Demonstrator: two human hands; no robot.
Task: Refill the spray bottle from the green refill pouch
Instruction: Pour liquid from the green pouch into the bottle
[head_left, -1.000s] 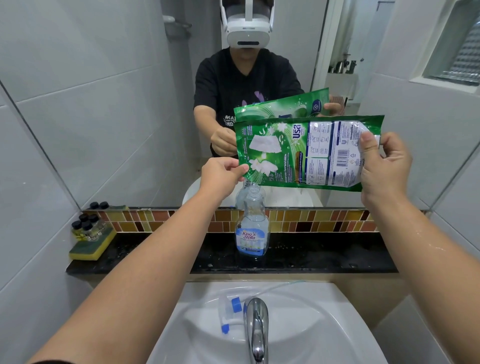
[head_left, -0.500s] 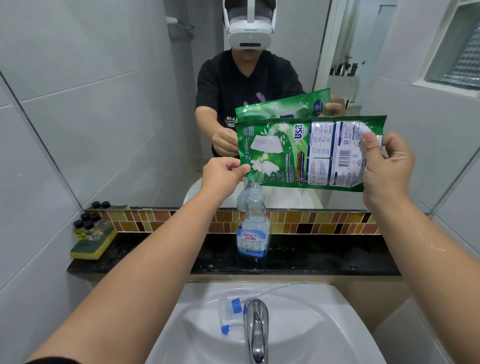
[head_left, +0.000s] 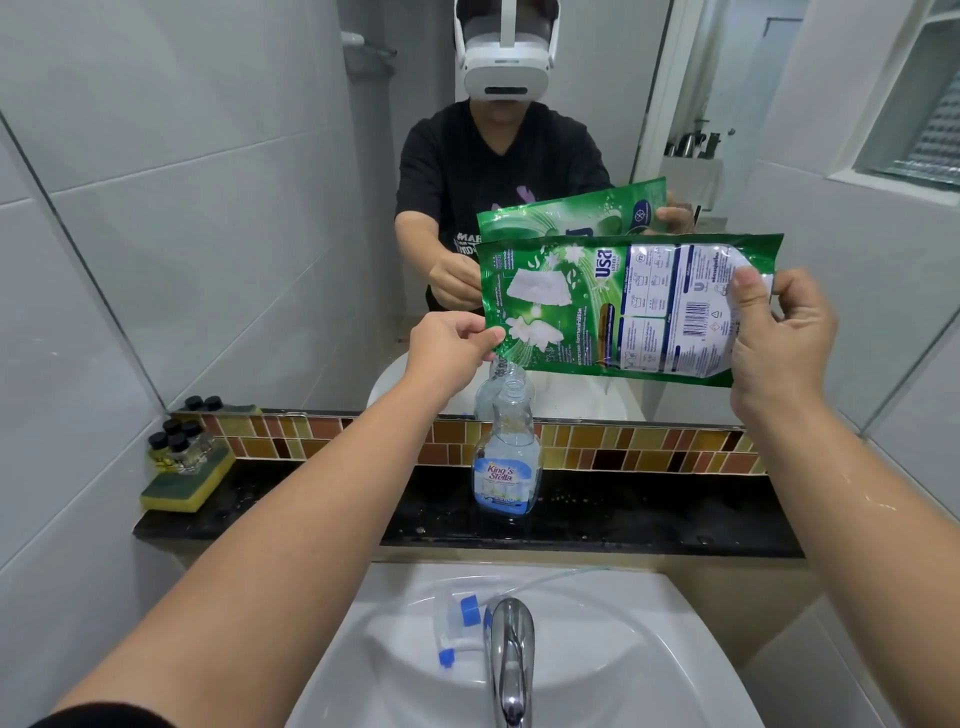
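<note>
Left hand (head_left: 451, 347) pinches the lower corner of the green refill pouch (head_left: 618, 306), right hand (head_left: 779, 345) grips the far end at 3 o'clock, thumb over the barcode panel. Pouch lies sideways, corner just above the open neck of the spray bottle (head_left: 506, 452), labelled "King's Stella", on the black ledge (head_left: 649, 512). At 6 o'clock, sprayer head (head_left: 457, 626) sits in the sink (head_left: 623, 675). Ledge is open to the right.
</note>
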